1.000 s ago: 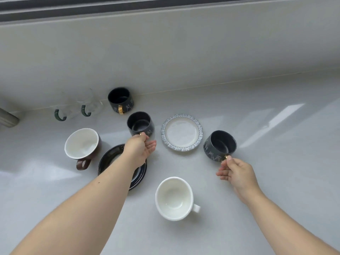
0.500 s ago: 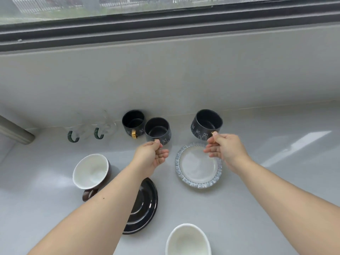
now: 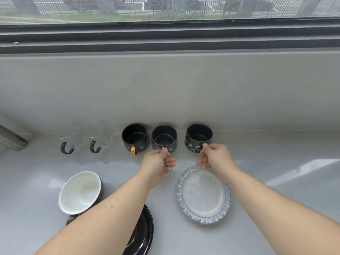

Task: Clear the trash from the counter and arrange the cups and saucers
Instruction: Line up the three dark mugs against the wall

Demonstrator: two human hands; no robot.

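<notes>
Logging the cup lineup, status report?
Left hand pinching middle black cup handle. Right hand pinching right black cup handle. Nothing blocking.

both hands (image 3: 158, 163) (image 3: 215, 157) pinch handles of two black cups (image 3: 164, 138) (image 3: 198, 137) by the wall

Three black cups (image 3: 134, 137) (image 3: 164, 138) (image 3: 198, 136) bear white cat outlines and gold handles. Two clear glasses (image 3: 103, 133) have dark green handles. A saucer (image 3: 203, 194) is white with a mottled blue rim. Another saucer (image 3: 142, 234) is glossy black. A brown cup (image 3: 80, 192) is white inside. The counter (image 3: 276, 181) is pale grey.
</notes>
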